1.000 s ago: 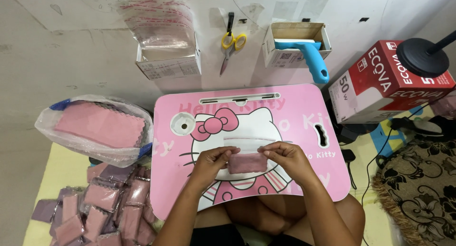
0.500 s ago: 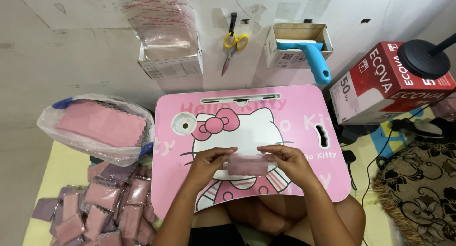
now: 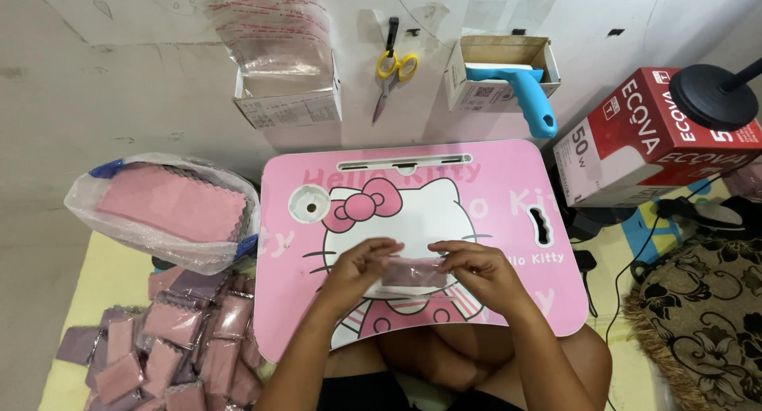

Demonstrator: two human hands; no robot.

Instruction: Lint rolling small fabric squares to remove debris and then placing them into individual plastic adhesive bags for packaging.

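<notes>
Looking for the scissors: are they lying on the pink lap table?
No, the yellow-handled scissors hang on the wall above the pink lap table, between two small cardboard boxes.

Bright, even light – soft shadows, sharp focus – slight bending at edges.

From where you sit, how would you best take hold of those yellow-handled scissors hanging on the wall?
Probably by the yellow handle loops of the scissors, coming straight at the wall. They hang from a black hook with the loops uppermost and the closed blades pointing down, so the loops offer a safe hold and lift off upward.
</notes>
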